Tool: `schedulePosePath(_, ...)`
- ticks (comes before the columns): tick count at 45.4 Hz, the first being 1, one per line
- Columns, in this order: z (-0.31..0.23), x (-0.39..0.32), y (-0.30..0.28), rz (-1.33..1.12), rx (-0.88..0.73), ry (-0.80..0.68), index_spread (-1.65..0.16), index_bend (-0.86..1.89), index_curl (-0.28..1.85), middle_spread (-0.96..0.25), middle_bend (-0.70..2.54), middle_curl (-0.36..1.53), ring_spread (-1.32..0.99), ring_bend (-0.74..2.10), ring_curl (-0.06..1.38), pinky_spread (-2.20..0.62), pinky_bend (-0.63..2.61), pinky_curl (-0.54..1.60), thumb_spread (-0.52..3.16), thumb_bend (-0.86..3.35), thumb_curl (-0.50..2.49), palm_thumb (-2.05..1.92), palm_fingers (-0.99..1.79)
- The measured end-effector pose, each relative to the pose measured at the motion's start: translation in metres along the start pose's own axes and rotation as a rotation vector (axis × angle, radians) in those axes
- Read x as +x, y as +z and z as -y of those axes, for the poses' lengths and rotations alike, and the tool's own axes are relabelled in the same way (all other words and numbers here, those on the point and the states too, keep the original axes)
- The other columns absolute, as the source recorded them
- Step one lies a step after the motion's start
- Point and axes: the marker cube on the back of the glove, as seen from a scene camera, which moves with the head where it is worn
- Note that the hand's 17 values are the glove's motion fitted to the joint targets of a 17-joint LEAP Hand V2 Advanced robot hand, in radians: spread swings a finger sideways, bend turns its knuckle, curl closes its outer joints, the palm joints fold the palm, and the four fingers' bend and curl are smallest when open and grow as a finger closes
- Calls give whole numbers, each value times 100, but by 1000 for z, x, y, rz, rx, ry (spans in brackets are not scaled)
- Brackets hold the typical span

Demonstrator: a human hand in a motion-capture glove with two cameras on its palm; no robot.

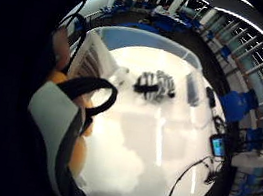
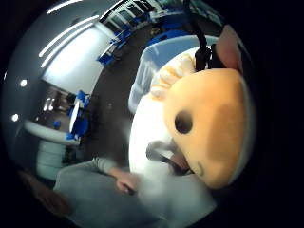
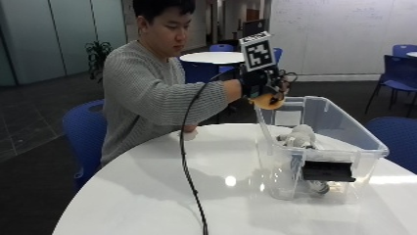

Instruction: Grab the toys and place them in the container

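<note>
While above the clear container's (image 3: 365,128) near rim, hand (image 3: 262,84) curled round orange plush (image 3: 269,102); grey toy (image 3: 301,135) inside

Dark floor (image 3: 39,122), blue chairs (image 3: 81,132), round white table (image 3: 215,58) behind, potted plant (image 3: 98,54), whiteboard wall (image 3: 326,34)

No legible text, label, brand, number or sign in any view. Container (image 3: 338,128): clear plastic, a black patch on its near wall carries no readable print. Toy (image 2: 209,128): orange plush, no tag or lettering seen. Small lit screen (image 1: 218,145) on the table (image 1: 139,145): content too small to read.
</note>
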Motion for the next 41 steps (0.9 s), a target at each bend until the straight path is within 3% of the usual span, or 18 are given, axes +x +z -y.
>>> schedulePosePath(6,60,14,26,-140,-62,40,-40,33,60,-28,59,66,-53,88,67,-40,114,43,67,3,88,57,83)
schedulePosePath(18,99,19,70,-162,-168,80,-42,26,66,-29,56,71,-55,87,69,-40,117,44,64,1,94,58,77)
schedulePosePath(22,104,31,83,-213,-281,97,-43,6,63,-28,47,70,-52,88,69,-40,126,46,74,-2,94,51,58)
schedulePosePath(25,106,38,90,-216,-327,114,-41,9,62,-26,28,64,-45,78,68,-32,133,49,91,-11,84,27,12)
schedulePosePath(29,108,41,95,-202,-330,131,-40,9,56,-22,15,58,-34,62,64,-20,142,50,102,-10,73,11,-17)
schedulePosePath(41,102,46,92,-189,-321,123,-37,11,42,-16,13,46,-18,45,51,-3,140,43,115,-3,55,-2,-14)
